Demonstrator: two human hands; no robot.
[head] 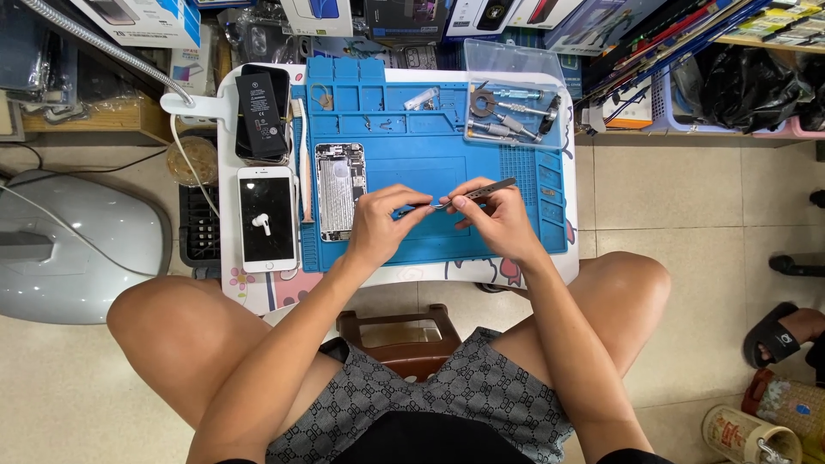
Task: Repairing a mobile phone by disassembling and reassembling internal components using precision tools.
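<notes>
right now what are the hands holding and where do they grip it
The right hand pinches metal tweezers near their middle. The left hand meets the tips; whatever tiny part it holds is too small to tell.

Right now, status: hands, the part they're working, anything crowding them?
Right hand gripping tweezers. Left hand pinching a small part at the tips, too small to identify. Opened phone beside left hand on blue mat; nothing between.

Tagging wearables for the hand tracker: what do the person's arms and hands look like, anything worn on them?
Both arms are bare from shoulder to wrist: no sleeves show. The left hand and the right hand wear no gloves, and no watch, strap, ring or cable shows on either. The only clothing in view is grey patterned shorts with a dark top edge below.
</notes>
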